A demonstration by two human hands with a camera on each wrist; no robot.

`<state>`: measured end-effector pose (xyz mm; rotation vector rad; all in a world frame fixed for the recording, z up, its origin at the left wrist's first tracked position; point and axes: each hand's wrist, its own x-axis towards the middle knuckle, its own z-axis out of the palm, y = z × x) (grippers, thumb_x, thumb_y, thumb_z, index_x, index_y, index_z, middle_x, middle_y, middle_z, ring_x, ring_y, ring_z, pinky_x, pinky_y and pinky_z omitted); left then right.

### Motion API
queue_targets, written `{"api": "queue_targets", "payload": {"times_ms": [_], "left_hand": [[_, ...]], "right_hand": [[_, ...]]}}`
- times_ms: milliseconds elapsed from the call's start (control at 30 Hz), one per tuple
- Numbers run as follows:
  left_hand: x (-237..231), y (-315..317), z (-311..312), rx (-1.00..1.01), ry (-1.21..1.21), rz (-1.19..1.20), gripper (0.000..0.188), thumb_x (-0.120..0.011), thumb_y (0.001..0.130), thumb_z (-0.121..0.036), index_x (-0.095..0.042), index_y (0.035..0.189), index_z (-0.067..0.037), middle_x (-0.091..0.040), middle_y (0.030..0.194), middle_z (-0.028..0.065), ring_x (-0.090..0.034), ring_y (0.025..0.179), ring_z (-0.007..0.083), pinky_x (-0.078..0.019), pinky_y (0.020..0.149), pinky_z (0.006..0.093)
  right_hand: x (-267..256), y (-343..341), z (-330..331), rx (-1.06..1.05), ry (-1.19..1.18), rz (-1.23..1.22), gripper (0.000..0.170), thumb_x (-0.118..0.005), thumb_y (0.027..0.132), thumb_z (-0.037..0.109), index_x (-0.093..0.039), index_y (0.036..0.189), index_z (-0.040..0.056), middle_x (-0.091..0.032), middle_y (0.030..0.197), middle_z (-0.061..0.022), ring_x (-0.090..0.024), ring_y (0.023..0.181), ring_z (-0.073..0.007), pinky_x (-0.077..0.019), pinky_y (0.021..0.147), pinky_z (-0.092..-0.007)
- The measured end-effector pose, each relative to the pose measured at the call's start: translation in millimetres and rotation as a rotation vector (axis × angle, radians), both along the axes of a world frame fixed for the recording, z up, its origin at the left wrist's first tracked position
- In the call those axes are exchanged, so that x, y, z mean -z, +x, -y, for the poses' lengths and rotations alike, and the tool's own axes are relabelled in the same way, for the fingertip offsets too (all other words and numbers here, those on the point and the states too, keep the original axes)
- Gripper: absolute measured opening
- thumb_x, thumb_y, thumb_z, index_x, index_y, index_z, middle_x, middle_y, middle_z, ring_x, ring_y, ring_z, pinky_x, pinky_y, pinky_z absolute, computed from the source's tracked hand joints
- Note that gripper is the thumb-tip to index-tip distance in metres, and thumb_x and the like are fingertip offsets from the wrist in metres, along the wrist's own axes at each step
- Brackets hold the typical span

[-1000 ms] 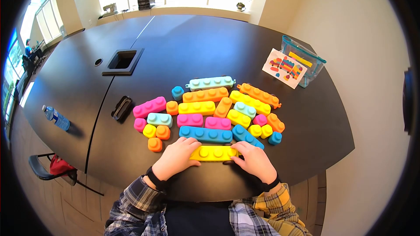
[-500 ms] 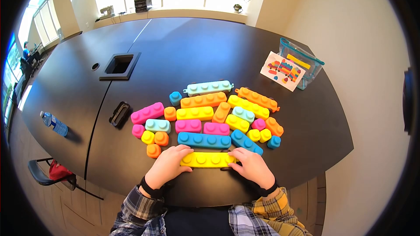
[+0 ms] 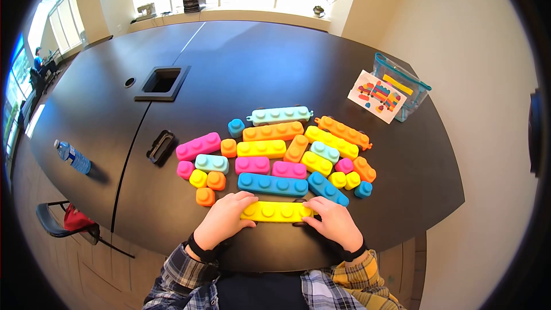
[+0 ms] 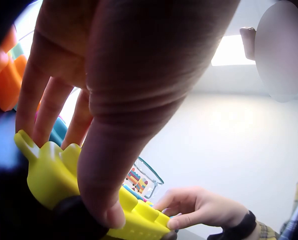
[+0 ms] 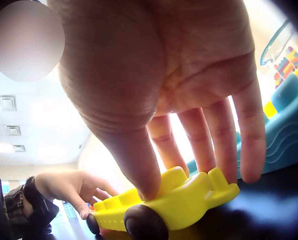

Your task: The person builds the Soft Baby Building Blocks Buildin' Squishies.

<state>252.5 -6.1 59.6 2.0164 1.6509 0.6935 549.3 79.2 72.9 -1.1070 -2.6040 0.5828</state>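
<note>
A yellow wheeled block base [image 3: 275, 212], like a toy train car with studs on top, lies level at the near side of the table. My left hand [image 3: 225, 218] grips its left end, thumb on the near side and fingers over the far side. The right hand [image 3: 333, 221] holds the other end the same way. Black wheels [image 5: 145, 222] and a hitch tab [image 5: 224, 195] show under and past the right fingers in the right wrist view. Just beyond lie a long blue block [image 3: 272, 184] and a shorter, slanted blue block [image 3: 328, 189].
Several loose blocks spread beyond, including a mint wheeled base [image 3: 279, 116] and an orange wheeled base [image 3: 343, 132]. A picture card [image 3: 377, 96] leans on a clear zip bag [image 3: 410, 83] at the right. Leftward are a black case [image 3: 161, 147], a water bottle [image 3: 73, 157] and a table cutout [image 3: 162, 82].
My left hand has shifted left along the yellow base, uncovering one more stud. The base sits slightly nearer my body, and both hands still hold it.
</note>
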Motion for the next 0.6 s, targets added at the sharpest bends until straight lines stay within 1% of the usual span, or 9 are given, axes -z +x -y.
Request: {"api": "queue_targets", "payload": {"times_ms": [167, 233, 267, 333, 400, 467, 533, 567, 600], "left_hand": [[1, 0, 1, 0.008, 0.017, 0.010, 0.062, -0.093, 0.072, -0.018, -0.069, 0.128, -0.006, -0.070, 0.125, 0.0126, -0.066, 0.117, 0.0359, -0.0542, 0.101, 0.0428], [-5, -2, 2, -0.003, 0.073, 0.024, 0.056, -0.089, 0.076, -0.011, -0.068, 0.128, -0.006, -0.070, 0.121, 0.0131, -0.067, 0.116, 0.0368, -0.0544, 0.100, 0.0422], [-11, -7, 2, -0.006, 0.074, 0.023, 0.056, -0.089, 0.076, -0.011, -0.068, 0.128, -0.006, -0.070, 0.121, 0.0131, -0.067, 0.116, 0.0368, -0.0544, 0.100, 0.0422], [-26, -29, 1, -0.081, 0.160, 0.134, 0.045, -0.080, 0.080, -0.004, -0.068, 0.124, -0.005, -0.068, 0.127, 0.0143, -0.065, 0.117, 0.0355, -0.0540, 0.102, 0.0427], [-34, -60, 4, -0.308, 0.200, 0.105, 0.039, -0.070, 0.083, 0.003, -0.069, 0.122, -0.005, -0.068, 0.126, 0.0145, -0.065, 0.116, 0.0369, -0.0546, 0.098, 0.0437], [-28, -97, 3, -0.444, 0.272, -0.175, 0.038, -0.067, 0.083, 0.005, -0.069, 0.120, -0.005, -0.067, 0.122, 0.0144, -0.064, 0.113, 0.0375, -0.0546, 0.096, 0.0451], [-15, -121, 1, -0.473, 0.252, -0.232, 0.040, -0.070, 0.081, 0.007, -0.069, 0.120, -0.004, -0.068, 0.118, 0.0161, -0.065, 0.111, 0.0394, -0.0537, 0.096, 0.0440], [-8, -132, 0, -0.424, 0.271, -0.255, 0.036, -0.071, 0.084, 0.003, -0.070, 0.118, -0.007, -0.068, 0.117, 0.0133, -0.064, 0.111, 0.0370, -0.0547, 0.094, 0.0458], [-3, -138, 1, -0.426, 0.273, -0.257, 0.036, -0.071, 0.084, 0.003, -0.070, 0.118, -0.007, -0.068, 0.117, 0.0133, -0.064, 0.111, 0.0370, -0.0547, 0.094, 0.0458]], "right_hand": [[1, 2, -1, -0.020, 0.010, -0.033, 0.032, -0.077, 0.091, 0.025, -0.070, 0.118, 0.0100, -0.070, 0.110, -0.0075, -0.071, 0.099, -0.0327, -0.0587, 0.078, -0.0423], [2, 1, -1, -0.022, 0.010, -0.033, 0.032, -0.077, 0.091, 0.025, -0.070, 0.118, 0.0101, -0.070, 0.110, -0.0074, -0.071, 0.099, -0.0327, -0.0589, 0.078, -0.0423], [3, 1, -1, -0.022, 0.012, -0.035, 0.031, -0.077, 0.091, 0.025, -0.070, 0.118, 0.0100, -0.071, 0.111, -0.0074, -0.071, 0.099, -0.0328, -0.0590, 0.078, -0.0422], [3, 0, -2, -0.022, 0.015, -0.039, 0.031, -0.077, 0.092, 0.025, -0.070, 0.118, 0.0100, -0.071, 0.111, -0.0074, -0.071, 0.099, -0.0329, -0.0591, 0.078, -0.0422], [1, 0, -1, -0.018, 0.004, -0.025, 0.030, -0.076, 0.092, 0.025, -0.070, 0.117, 0.0098, -0.071, 0.112, -0.0076, -0.071, 0.100, -0.0330, -0.0592, 0.079, -0.0423], [1, 1, -2, -0.019, 0.006, -0.026, 0.030, -0.076, 0.092, 0.025, -0.070, 0.117, 0.0097, -0.071, 0.113, -0.0076, -0.071, 0.100, -0.0331, -0.0592, 0.079, -0.0424], [1, 0, -1, -0.021, 0.007, -0.029, 0.030, -0.076, 0.092, 0.025, -0.070, 0.117, 0.0096, -0.071, 0.113, -0.0077, -0.071, 0.100, -0.0333, -0.0593, 0.079, -0.0424], [0, 0, 0, -0.011, -0.004, -0.030, 0.030, -0.078, 0.091, 0.025, -0.070, 0.116, 0.0101, -0.072, 0.112, -0.0072, -0.071, 0.100, -0.0330, -0.0590, 0.080, -0.0415], [-1, -1, 0, -0.001, -0.013, -0.031, 0.030, -0.079, 0.090, 0.024, -0.069, 0.115, 0.0106, -0.073, 0.112, -0.0068, -0.071, 0.100, -0.0327, -0.0588, 0.081, -0.0405]]}}
